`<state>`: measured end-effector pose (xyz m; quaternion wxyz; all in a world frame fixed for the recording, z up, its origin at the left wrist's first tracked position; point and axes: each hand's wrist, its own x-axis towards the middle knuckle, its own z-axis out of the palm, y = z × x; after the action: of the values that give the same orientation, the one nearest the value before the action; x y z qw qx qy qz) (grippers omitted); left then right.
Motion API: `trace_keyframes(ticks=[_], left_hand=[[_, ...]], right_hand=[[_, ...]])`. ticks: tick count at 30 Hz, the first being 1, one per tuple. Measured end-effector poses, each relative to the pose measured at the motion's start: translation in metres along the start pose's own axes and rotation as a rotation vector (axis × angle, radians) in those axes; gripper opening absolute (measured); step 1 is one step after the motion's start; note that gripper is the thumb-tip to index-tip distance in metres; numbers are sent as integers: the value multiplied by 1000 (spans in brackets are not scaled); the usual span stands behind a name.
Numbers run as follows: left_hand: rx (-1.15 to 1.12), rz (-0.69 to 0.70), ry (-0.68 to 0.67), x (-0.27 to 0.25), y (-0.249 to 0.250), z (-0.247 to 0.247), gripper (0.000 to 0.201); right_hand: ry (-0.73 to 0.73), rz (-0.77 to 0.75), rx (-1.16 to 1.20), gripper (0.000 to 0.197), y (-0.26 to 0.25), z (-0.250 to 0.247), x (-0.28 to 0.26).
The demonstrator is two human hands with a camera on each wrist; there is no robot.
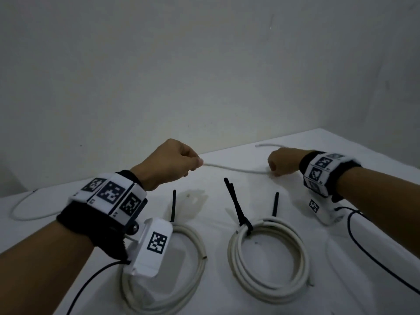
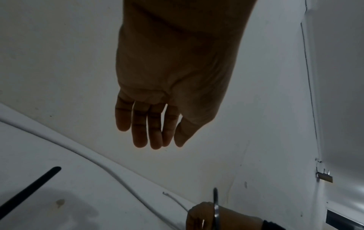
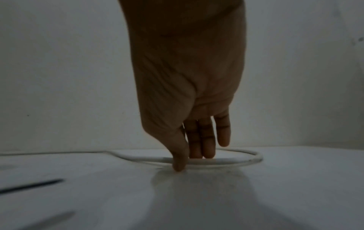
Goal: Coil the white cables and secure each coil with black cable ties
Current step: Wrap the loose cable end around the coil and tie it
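Cable (image 1: 236, 168) | right hand (image 1: 283, 161) pinches it | left hand (image 1: 169, 163) relaxed

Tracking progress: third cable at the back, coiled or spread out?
Spread out. The cable lies as one long loose strand across the table; the right hand pinches it.

On the worktop (image 1: 213, 246) two coils lie side by side at 6 o'clock, the left coil (image 1: 201, 246) at 9 o'clock of the right coil (image 1: 301, 258). The left tie (image 1: 174, 204) sticks out of the left coil at 12 o'clock; the right coil carries a long tie (image 1: 235, 204) at 11 and a short tie (image 1: 276, 204) at 12. Behind them the cable (image 1: 238, 169) runs across, from a loop at 9 o'clock, under the left hand (image 1: 168, 162), to the right hand (image 1: 284, 163) at 1 o'clock, thumb (image 3: 178, 155) before it, fingers (image 3: 206, 140) behind. The wall (image 1: 204, 76) stands behind the worktop
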<state>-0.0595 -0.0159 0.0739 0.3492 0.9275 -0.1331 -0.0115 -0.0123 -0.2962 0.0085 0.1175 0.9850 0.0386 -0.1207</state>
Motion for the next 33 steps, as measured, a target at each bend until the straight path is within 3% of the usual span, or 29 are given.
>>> trace_keyframes(ticks=[3, 7, 13, 15, 16, 18, 19, 24, 27, 30, 32, 33], left_hand=[[14, 32, -1, -21, 11, -6, 15], [77, 69, 74, -52, 30, -23, 23], [88, 164, 357, -104, 56, -60, 94], [2, 258, 463, -125, 67, -74, 90], [-95, 314, 487, -136, 71, -81, 74], [-317, 424, 456, -160, 77, -91, 30], [-394, 444, 429, -171, 76, -95, 21], [-548, 349, 328, -219, 53, -96, 37], [-546, 288, 472, -232, 39, -85, 41], [-520, 233, 541, -243, 30, -68, 35], [-497, 187, 546, -252, 24, -57, 32], [-485, 170, 548, -255, 21, -52, 32]], right_hand=[[70, 12, 66, 9, 6, -7, -30], [495, -5, 281, 15, 8, -62, -92], [1066, -235, 384, 18, -43, -174, -207], [1190, -322, 419, 16, -64, -198, -244], [1216, -351, 445, 16, -74, -206, -260], [1200, -361, 516, 14, -90, -213, -283], [1166, -346, 561, 12, -96, -212, -292], [827, -355, 1029, 7, -118, -170, -315], [559, -472, 1319, 5, -147, -122, -323], [363, -439, 1377, 10, -175, -77, -331], [429, -352, 1373, 18, -185, -51, -329], [617, -281, 1255, 25, -186, -38, -328]])
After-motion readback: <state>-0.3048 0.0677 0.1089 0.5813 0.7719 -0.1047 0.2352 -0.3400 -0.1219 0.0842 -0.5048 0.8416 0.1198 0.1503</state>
